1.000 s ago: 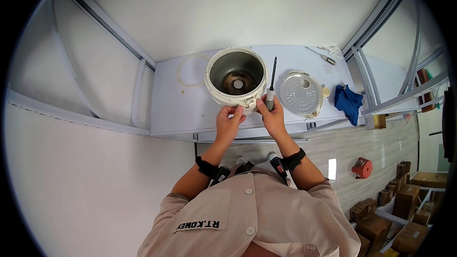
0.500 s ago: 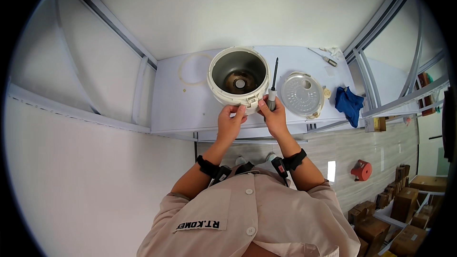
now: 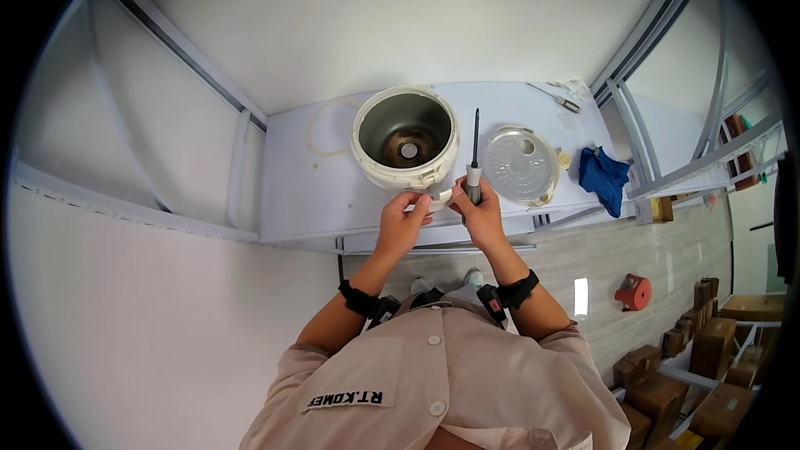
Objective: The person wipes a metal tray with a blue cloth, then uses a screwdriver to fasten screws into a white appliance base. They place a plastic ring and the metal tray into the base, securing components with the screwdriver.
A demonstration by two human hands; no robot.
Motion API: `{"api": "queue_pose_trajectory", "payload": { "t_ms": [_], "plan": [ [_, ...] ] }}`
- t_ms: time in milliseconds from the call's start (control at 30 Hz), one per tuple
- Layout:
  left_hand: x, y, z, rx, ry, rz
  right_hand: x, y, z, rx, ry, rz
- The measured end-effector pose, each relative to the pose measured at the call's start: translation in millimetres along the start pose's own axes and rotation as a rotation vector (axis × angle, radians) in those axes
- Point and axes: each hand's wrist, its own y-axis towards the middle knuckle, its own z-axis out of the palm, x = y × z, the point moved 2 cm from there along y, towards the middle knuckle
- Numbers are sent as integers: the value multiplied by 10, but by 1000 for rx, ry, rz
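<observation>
A white rice cooker body [image 3: 379, 173] stands on the table, its grey inside open to view with brown stains around a round centre piece at the bottom. Just in front of its rim, a small white plastic piece [image 3: 441, 198] is pinched by the fingertips of my left hand [image 3: 403, 222]. My right hand [image 3: 481, 215] is closed around the handle of a screwdriver [image 3: 475, 150], its shaft pointing away from me. The thumb and finger of that hand also touch the white piece. Right of the cooker lies a round silvery lid [image 3: 518, 166] with a pale rim.
On the white table [image 3: 300, 200] are a pale ring [image 3: 312, 133], a blue cloth [image 3: 602, 179], a small yellowish round part [image 3: 564, 159] and a second screwdriver [image 3: 567, 104]. Metal frame posts [image 3: 642, 137] flank the table. A red stool [image 3: 635, 292] and cardboard boxes [image 3: 654, 400] are on the right.
The small white piece has come away from the cooker's front toward me, held between my hands. The screwdriver remains in my right hand.
</observation>
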Motion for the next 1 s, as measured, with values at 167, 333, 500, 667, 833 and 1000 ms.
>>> {"api": "queue_pose_trajectory", "payload": {
  "t_ms": [167, 333, 500, 667, 833, 1000],
  "plan": [
    [-68, 6, 67, 18, 102, -29, 86, 7, -229, -1, -301, -146],
    [34, 104, 224, 133, 205, 40, 139, 14, -456, -60, -210, -99],
    [99, 158, 542, 297, 93, 70, 301, -120, -756, -152, -274, -80],
    [142, 290, 996, 415, 172, 118, 378, -103, -1227, -192, -401, -143],
    [28, 409, 1525, 437, 418, 333, 523, 54, -1734, -179, -478, -113],
    [-64, 624, 2095, 299, 593, 451, 689, 267, -2144, -161, -421, -130]
  ]
}}
